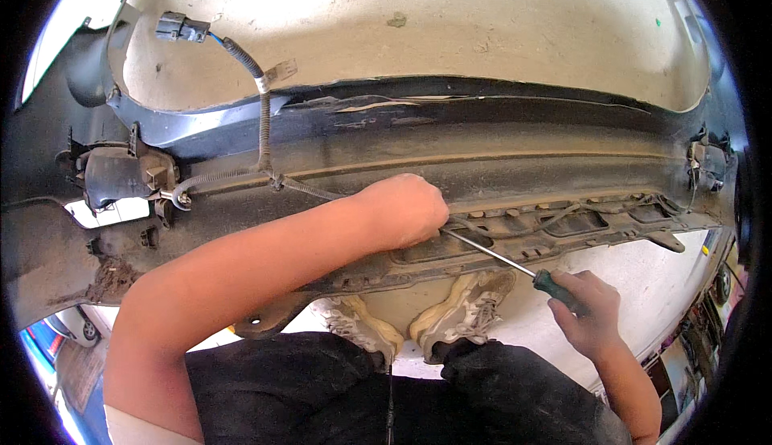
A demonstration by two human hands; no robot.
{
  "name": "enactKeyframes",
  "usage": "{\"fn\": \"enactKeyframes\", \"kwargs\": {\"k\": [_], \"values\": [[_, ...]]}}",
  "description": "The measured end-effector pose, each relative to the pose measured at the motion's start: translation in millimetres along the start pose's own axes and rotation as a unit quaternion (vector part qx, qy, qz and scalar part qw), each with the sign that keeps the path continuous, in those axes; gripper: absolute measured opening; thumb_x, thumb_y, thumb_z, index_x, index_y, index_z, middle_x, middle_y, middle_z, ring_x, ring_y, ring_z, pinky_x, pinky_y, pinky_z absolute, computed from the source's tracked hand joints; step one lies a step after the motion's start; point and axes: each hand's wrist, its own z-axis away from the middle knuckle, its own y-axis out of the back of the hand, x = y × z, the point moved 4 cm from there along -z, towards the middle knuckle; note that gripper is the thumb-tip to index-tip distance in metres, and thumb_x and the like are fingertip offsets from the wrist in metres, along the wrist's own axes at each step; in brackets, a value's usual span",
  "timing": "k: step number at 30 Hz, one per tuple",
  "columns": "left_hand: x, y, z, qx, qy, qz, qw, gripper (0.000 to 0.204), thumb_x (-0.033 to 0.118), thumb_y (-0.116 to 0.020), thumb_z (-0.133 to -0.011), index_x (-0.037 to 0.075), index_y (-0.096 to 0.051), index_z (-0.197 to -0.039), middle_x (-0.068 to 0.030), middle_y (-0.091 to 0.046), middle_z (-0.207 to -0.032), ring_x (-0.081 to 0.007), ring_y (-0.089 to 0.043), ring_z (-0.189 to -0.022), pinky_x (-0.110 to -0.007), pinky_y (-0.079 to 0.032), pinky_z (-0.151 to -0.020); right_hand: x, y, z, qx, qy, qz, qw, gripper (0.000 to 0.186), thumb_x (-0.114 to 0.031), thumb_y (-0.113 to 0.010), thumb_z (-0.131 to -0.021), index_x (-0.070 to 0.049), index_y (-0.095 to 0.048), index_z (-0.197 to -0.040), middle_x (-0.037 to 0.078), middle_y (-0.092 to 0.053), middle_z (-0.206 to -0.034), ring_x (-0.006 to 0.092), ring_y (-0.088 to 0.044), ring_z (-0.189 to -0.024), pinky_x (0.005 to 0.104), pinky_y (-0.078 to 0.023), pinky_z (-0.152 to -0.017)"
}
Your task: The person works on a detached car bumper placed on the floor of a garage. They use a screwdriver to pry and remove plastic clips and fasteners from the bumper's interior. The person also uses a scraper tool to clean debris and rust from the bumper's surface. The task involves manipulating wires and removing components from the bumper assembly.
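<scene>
hands are apart, w/ a screwdriver [513,265] bridging the gap. r hand [593,310] is wrapped round its dark green handle, just past the near edge of the bumper shell [515,135]. l hand [412,210] is curled by the slotted strip [618,224] near that edge, abt midway btwn the shell's ends; can't tell what it grips, if anything, b/c the fingers are hidden. tip's hidden too, at or just beside that fist. shell is inner side up, near edge by the shoes [462,315]. wiring loom [264,135]: its plug [182,27] shows past the far edge, toward the left corner; one branch goes to the black housing [119,173] at the left end, another runs right & behind the l forearm [257,256]. step in hand looks like prying or pushing at the strip. next move prob. calls for l hand steadying the spot, r hand levering gently, & fingers clear in case the tip slips.
</scene>
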Motion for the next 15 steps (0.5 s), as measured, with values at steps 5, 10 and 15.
{"fn": "enactKeyframes", "kwargs": {"k": [5,10,15], "values": [[-6.3,-4.6,0.7,0.011,-0.002,0.01,1.0,0.019,0.017,-0.064,-0.076,0.0,-0.069,-0.07,-0.0216,-0.067,-0.073,-0.0397,-0.067,-0.073,-0.046,-0.054,-0.068,2.0,-7.8,3.5,-0.002,0.017,-0.009,1.0,0.041,-0.006,-0.076,-0.07,-0.008,-0.066,-0.11,0.013,-0.066,-0.084,0.0282,-0.066,-0.069,0.0352,-0.051,-0.059],[-2.0,-3.1,10.4,0.04,0.016,-0.002,0.999,0.019,0.019,-0.064,-0.078,0.001,-0.069,-0.076,-0.0188,-0.067,-0.08,-0.0358,-0.067,-0.077,-0.044,-0.055,-0.07,-5.3,-1.5,-1.6,-0.032,0.019,-0.001,0.999,0.043,-0.005,-0.075,-0.072,-0.008,-0.066,-0.114,0.013,-0.065,-0.085,0.0287,-0.066,-0.068,0.035,-0.052,-0.058],[14.2,-8.3,23.1,0.093,0.04,-0.04,0.994,0.024,0.022,-0.065,-0.083,0.005,-0.058,-0.098,-0.014,-0.058,-0.094,-0.0334,-0.063,-0.088,-0.046,-0.054,-0.068,-6.6,7.3,-6.6,-0.037,0.013,0.042,0.998,0.04,-0.018,-0.076,-0.078,-0.018,-0.067,-0.117,0.007,-0.062,-0.079,0.0264,-0.062,-0.058,0.0352,-0.05,-0.053]]}}
